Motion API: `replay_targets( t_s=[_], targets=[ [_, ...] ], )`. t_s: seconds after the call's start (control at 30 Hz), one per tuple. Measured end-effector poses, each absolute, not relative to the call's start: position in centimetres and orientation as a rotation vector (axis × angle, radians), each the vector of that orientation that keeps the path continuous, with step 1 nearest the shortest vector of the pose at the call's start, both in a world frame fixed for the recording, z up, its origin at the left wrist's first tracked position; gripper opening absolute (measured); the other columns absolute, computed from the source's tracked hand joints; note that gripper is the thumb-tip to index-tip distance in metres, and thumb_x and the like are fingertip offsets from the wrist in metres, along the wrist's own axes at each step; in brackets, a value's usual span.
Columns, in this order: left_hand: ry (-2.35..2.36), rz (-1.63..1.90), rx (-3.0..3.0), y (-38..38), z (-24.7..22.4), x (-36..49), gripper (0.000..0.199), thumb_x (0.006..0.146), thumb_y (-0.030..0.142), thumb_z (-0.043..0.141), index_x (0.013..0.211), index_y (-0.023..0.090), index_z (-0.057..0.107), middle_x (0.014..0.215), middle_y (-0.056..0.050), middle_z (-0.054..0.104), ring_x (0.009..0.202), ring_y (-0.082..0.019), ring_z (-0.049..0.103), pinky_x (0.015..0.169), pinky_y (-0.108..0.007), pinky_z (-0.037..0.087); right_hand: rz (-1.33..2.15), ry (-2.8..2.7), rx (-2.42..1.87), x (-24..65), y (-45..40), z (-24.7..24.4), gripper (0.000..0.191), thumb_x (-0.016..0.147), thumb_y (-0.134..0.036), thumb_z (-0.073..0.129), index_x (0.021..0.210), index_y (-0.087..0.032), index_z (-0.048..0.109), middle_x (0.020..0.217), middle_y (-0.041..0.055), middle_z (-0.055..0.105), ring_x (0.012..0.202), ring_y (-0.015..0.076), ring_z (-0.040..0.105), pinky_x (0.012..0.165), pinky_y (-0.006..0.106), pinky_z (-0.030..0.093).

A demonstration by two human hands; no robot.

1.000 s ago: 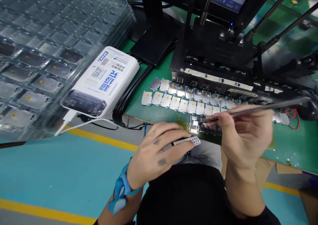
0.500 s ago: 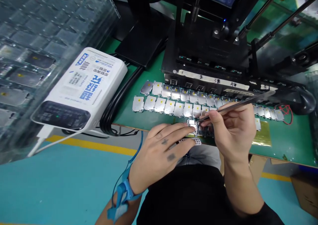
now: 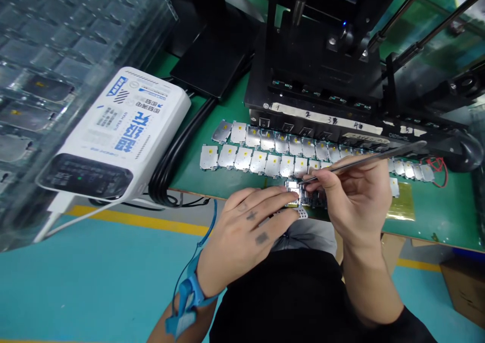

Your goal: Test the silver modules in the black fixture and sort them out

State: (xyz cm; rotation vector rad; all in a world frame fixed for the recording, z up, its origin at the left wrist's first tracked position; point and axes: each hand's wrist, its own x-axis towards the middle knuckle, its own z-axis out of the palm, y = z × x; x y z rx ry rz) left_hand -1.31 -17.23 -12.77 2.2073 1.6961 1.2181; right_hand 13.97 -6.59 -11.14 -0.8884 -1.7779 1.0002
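My left hand (image 3: 244, 239), with a blue wrist strap (image 3: 193, 288), holds a small circuit board panel (image 3: 293, 187) at the bench's front edge. Its fingers lie across the board, covering much of it, and a white perforated strip (image 3: 302, 212) shows below them. My right hand (image 3: 358, 204) pinches a pair of dark metal tweezers (image 3: 379, 157). The tips point down at the board's upper part, just right of my left fingertips. Whether anything tiny sits between the tips I cannot tell. Just beyond the hands lie two rows of silver-shielded boards (image 3: 258, 162) with yellow marks.
A black test fixture (image 3: 314, 113) with numbered tape and switches stands behind the rows. At left are a white power bank (image 3: 113, 131) with a plugged cable, black cables (image 3: 185, 146) and stacked clear trays (image 3: 71, 45). A yellow film sheet (image 3: 401, 201) lies at right.
The view has shifted slightly. Both hands stay nearly in place, with the tweezers' tips still at the board.
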Motion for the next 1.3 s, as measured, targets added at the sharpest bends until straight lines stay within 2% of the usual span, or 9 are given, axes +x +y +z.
replay_targets(
  t_s=[0.27, 0.8, 1.3],
  targets=[
    [1.701, 1.236, 2.204, -17.18, -12.68, -1.31, 0.014, 0.095, 0.010, 0.058, 0.100, 0.020, 0.066, 0.114, -0.001, 0.075, 0.114, -0.017, 0.066, 0.095, -0.033, 0.044, 0.973, -1.770, -0.834, 14.05, -6.68, -11.29, 0.018, 0.090, -0.015, 0.070, 0.098, -0.025, 0.058, 0.086, -0.0027, 0.066, 0.067, 0.0133, 0.068, 0.054, 0.026, 0.058],
    [1.687, 1.212, 2.198, -17.23, -12.87, -1.32, 0.014, 0.096, 0.011, 0.057, 0.103, 0.021, 0.064, 0.117, 0.000, 0.074, 0.116, -0.017, 0.065, 0.096, -0.033, 0.041, 0.989, -1.791, -0.868, 14.23, -6.69, -11.39, 0.017, 0.091, -0.017, 0.069, 0.097, -0.024, 0.056, 0.084, -0.0025, 0.064, 0.068, 0.0131, 0.068, 0.053, 0.024, 0.058],
    [1.693, 1.240, 2.195, -17.28, -12.98, -1.31, 0.017, 0.095, 0.010, 0.058, 0.105, 0.021, 0.065, 0.115, -0.001, 0.074, 0.115, -0.017, 0.065, 0.096, -0.033, 0.043, 1.044, -1.886, -0.657, 14.72, -6.55, -11.33, 0.027, 0.090, -0.006, 0.066, 0.105, -0.023, 0.053, 0.094, -0.0009, 0.064, 0.086, 0.0152, 0.067, 0.073, 0.036, 0.061]
  ],
)
